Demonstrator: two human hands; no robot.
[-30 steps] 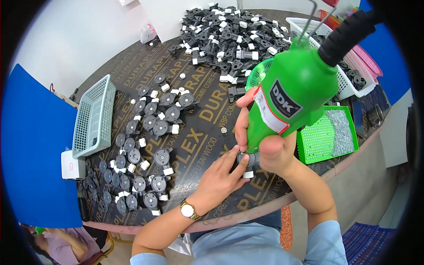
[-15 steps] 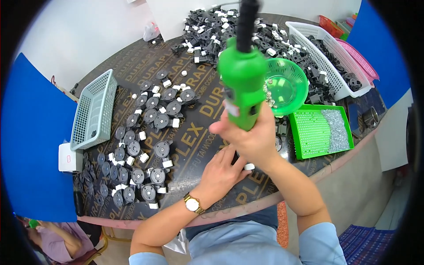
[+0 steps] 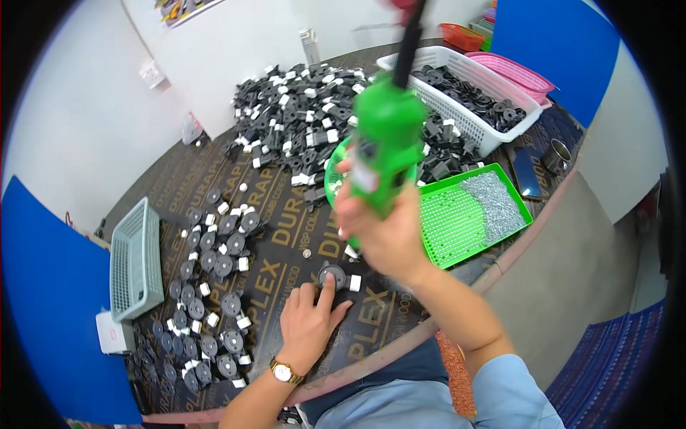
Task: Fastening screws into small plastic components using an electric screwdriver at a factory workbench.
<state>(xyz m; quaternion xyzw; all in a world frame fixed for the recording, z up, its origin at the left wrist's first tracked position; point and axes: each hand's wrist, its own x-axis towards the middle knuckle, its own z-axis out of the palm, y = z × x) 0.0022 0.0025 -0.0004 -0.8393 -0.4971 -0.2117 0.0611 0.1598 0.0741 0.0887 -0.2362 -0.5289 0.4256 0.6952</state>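
My right hand [image 3: 389,239] is wrapped round a green electric screwdriver [image 3: 386,143], raised above the table and blurred by motion. A black cable runs up from its top. My left hand [image 3: 311,318] rests on the table, with its index fingertip on a round black plastic part [image 3: 330,279] that has a white block [image 3: 355,284] at its side. The thumb is spread away from the other fingers, which are partly bent. A small round metal piece [image 3: 307,253] lies just beyond that part. Behind the screwdriver, a green round basket [image 3: 336,168] is partly hidden.
Rows of round black parts with white blocks [image 3: 231,304] cover the left of the table. A pale basket [image 3: 136,264] stands beyond them. A large black-and-white heap [image 3: 286,121] lies at the back. A green tray [image 3: 450,222] with small metal pieces and a white basket [image 3: 493,139] are right.
My left hand, earlier partly covered by my right, now shows with its index finger on the round part. The screwdriver stays in my right hand. The whole view has shifted and turned.
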